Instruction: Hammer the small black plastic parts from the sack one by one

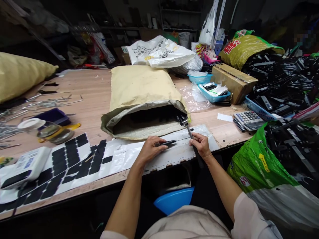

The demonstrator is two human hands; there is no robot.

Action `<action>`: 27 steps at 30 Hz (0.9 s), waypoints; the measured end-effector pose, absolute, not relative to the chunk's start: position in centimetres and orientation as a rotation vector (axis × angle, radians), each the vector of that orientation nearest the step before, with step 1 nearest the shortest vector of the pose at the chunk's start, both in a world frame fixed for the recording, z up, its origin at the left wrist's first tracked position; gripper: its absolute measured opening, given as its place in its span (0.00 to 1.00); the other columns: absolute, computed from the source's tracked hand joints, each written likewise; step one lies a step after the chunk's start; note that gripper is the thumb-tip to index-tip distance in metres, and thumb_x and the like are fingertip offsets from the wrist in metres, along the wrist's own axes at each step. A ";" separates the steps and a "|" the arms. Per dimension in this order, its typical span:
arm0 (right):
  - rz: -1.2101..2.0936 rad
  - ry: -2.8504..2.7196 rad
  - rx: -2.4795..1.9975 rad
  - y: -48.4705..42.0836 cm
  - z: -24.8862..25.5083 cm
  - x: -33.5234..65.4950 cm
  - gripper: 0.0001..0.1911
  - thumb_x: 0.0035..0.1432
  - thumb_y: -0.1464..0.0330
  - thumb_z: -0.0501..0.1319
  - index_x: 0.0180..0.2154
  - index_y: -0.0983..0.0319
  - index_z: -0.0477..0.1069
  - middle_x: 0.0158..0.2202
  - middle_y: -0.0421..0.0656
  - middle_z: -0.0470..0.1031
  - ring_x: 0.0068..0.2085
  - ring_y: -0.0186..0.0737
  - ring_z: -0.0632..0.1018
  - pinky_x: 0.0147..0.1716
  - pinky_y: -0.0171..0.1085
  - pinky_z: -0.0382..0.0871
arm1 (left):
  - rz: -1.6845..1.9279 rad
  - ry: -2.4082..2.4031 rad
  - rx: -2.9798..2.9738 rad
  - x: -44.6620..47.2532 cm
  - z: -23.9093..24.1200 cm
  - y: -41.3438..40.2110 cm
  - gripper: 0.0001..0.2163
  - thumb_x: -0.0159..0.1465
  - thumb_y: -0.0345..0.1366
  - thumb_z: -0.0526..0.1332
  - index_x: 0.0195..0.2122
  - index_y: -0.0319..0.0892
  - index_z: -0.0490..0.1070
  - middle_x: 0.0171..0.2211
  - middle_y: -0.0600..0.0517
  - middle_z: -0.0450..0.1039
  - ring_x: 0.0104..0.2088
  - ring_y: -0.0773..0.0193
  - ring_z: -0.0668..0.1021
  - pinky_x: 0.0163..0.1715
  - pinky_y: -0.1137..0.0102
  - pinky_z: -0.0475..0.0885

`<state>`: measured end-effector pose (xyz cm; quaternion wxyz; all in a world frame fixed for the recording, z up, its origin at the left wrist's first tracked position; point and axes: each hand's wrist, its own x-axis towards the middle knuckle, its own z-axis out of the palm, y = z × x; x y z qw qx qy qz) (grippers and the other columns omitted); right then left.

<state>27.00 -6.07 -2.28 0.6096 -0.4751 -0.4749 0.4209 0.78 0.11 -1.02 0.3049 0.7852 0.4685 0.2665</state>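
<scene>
My left hand (pixel 152 147) is closed round a thin black flat piece (pixel 169 143) that points to the right. My right hand (pixel 200 145) grips a slim metal bar (pixel 189 130) with a dark lower end. The bar's bright metal head (pixel 183 122) is at the right side of the mouth of a large tan sack (pixel 142 84), in front of dark pieces there. The sack lies on its side, opening toward me, its inside mostly dark. Under my hands is a white sheet (pixel 179 151) along the table's front edge.
Black pads on backing sheets (pixel 59 161), a white box-shaped device (pixel 27 166), a glass jar (pixel 56 132) and loose metal rods (pixel 54 103) lie left. Right are a calculator (pixel 249 120), blue basket (pixel 215 96), cardboard box (pixel 233 81) and green sack (pixel 256 159) of black parts.
</scene>
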 end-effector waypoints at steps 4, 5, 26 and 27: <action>0.977 -1.239 -1.124 -6.4 -2.6 27.1 0.18 0.51 0.67 0.64 0.44 0.65 0.79 0.19 0.36 0.72 0.22 0.37 0.73 0.27 0.37 0.69 | 0.761 1.284 2.111 0.5 -2.3 -0.7 0.10 0.56 0.44 0.69 0.37 0.47 0.81 0.33 0.50 0.76 0.44 0.54 0.71 0.49 0.60 0.65; 0.977 -1.287 -1.125 -6.5 -2.7 27.1 0.18 0.51 0.67 0.64 0.45 0.65 0.79 0.20 0.37 0.72 0.22 0.37 0.74 0.27 0.37 0.69 | 0.773 1.289 2.115 0.6 -2.5 -0.7 0.10 0.56 0.43 0.70 0.37 0.47 0.82 0.33 0.51 0.76 0.43 0.54 0.71 0.48 0.61 0.65; 0.880 -1.838 -1.133 -7.3 -0.9 25.7 0.19 0.52 0.70 0.62 0.46 0.64 0.81 0.21 0.36 0.66 0.23 0.32 0.62 0.24 0.32 0.57 | 0.727 1.354 2.122 1.1 -2.2 -0.8 0.09 0.55 0.42 0.71 0.35 0.45 0.80 0.31 0.52 0.73 0.41 0.55 0.70 0.43 0.64 0.64; 0.887 -1.807 -1.135 -7.3 -0.8 26.0 0.19 0.52 0.70 0.62 0.46 0.65 0.81 0.22 0.36 0.66 0.23 0.32 0.62 0.24 0.32 0.57 | 0.728 1.358 2.133 1.1 -2.2 -0.8 0.11 0.56 0.43 0.71 0.37 0.46 0.81 0.31 0.51 0.74 0.42 0.55 0.70 0.43 0.64 0.64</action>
